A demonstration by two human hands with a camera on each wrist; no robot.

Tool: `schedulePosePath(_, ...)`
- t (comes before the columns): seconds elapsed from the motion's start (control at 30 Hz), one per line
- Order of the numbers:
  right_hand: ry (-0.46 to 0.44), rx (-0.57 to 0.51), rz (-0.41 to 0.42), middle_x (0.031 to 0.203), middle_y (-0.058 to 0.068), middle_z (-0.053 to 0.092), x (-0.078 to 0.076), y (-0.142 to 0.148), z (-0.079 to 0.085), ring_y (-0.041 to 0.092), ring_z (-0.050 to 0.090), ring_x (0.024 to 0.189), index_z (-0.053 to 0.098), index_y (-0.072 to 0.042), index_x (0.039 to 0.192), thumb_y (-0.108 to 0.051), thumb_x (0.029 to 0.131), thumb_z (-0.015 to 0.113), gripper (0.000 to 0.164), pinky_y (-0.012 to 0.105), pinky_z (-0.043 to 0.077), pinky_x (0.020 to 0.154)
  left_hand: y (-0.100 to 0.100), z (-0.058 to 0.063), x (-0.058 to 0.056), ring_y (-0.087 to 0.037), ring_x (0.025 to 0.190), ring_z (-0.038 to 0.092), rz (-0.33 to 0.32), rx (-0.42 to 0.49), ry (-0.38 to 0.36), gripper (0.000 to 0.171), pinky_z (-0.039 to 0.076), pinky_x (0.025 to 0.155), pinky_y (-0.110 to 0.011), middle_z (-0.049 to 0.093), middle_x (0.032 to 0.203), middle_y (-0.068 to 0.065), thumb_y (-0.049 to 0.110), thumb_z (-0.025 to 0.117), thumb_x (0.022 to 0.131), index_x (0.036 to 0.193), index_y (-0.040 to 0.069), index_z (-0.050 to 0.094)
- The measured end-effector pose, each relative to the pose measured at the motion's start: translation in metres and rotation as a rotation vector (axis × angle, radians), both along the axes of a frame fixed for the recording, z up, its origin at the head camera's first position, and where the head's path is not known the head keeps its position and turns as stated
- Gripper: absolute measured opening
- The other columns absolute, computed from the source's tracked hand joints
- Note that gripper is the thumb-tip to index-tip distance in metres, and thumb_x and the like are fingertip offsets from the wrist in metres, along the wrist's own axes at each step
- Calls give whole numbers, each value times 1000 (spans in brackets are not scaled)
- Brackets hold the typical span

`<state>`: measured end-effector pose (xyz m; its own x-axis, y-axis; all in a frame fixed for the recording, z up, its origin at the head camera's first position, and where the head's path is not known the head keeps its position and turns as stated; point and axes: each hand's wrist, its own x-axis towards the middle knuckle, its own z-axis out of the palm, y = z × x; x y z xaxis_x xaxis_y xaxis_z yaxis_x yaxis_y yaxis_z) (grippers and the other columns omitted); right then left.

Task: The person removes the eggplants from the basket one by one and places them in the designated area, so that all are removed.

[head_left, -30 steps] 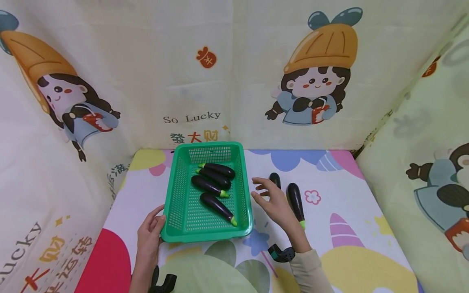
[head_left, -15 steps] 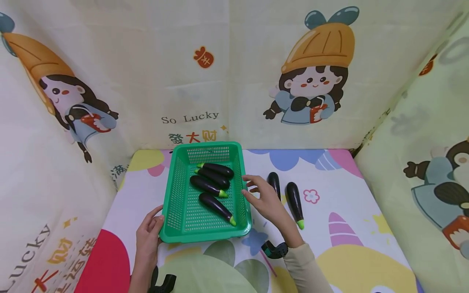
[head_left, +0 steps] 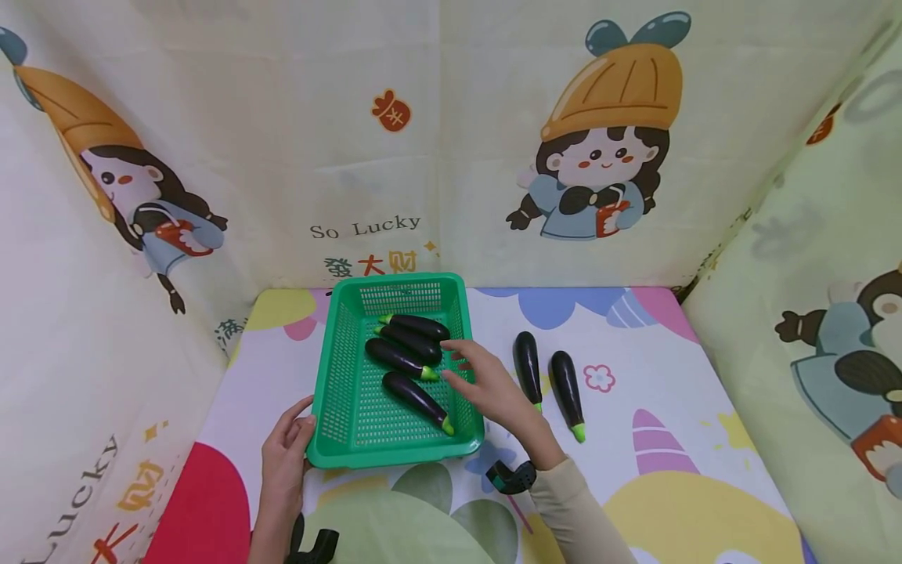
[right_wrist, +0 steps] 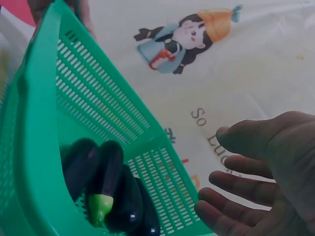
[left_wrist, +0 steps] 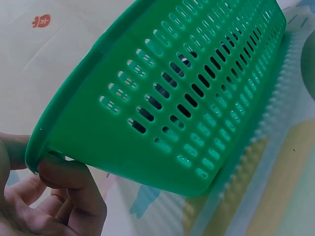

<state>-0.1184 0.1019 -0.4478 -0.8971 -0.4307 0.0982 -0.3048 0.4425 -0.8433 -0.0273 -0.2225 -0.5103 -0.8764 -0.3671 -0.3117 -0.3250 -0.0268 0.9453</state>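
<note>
The right hand [head_left: 486, 384] has slid across from the table toward 9 o'clock, and its fingertips now hang over the basket [head_left: 395, 457], crossing the rim at 3 o'clock. Its fingers are spread and loosely bent, with nothing between them. The left hand [head_left: 284, 439] stays put at 8 o'clock, pinching the basket's rim, and the basket itself has not visibly shifted.

The eggplants keep their places: four in the basket, two on the table. One inside lies alone toward 5 o'clock, the lower eggplant [head_left: 417, 402]; the other three lie close together from the middle up toward 1 o'clock. The inner loose eggplant [head_left: 526, 364] and the outer loose eggplant [head_left: 567, 394] lie beyond the rim at 3 o'clock. So the count seems unaltered by this move, though the right hand is now nearer the cluster than the loose pair.

The move uncovers most of the inner loose eggplant; its green tip sits right by the wrist, partly hard to see. Whether the right hand touches the rim or any eggplant, I cannot tell. In the right wrist view the near wall and lower edge cut off the cluster; in the left, only dark patches show through the slots.
</note>
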Motion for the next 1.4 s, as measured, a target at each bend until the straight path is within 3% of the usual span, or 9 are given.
schedulePosePath(0.2, -2, 13, 25, 149, 11, 57, -2, -8, 0, 30, 61, 127, 50, -10, 152, -17, 103, 66, 52, 51, 55, 106, 0, 0, 0, -4, 81, 68, -3, -7, -3, 48, 62, 70, -22, 66, 94, 13, 33, 61, 106, 151, 19, 53)
schedulePosePath(0.4, -9, 28, 67, 151, 12, 55, -6, -15, -4, 36, 58, 131, 48, -10, 153, -20, 104, 67, 54, 54, 53, 106, -1, 1, -1, -4, 80, 68, -7, 8, -7, 49, 62, 70, -22, 66, 93, 14, 34, 61, 106, 152, 18, 52)
schedulePosePath(0.97, 32, 252, 163, 158, 11, 49, -11, -30, -16, 30, 48, 147, 43, -12, 157, -29, 103, 67, 61, 48, 43, 120, -1, -1, -1, -4, 81, 68, -5, -20, -14, 50, 62, 71, -22, 66, 94, 14, 35, 61, 106, 152, 20, 52)
schedulePosePath(1.4, 39, 375, 197, 159, 11, 49, -13, -40, -17, 30, 46, 149, 44, -11, 157, -30, 104, 66, 61, 47, 42, 122, 0, 0, -1, -3, 80, 68, -4, 11, -6, 50, 61, 70, -21, 67, 94, 14, 35, 62, 106, 152, 18, 52)
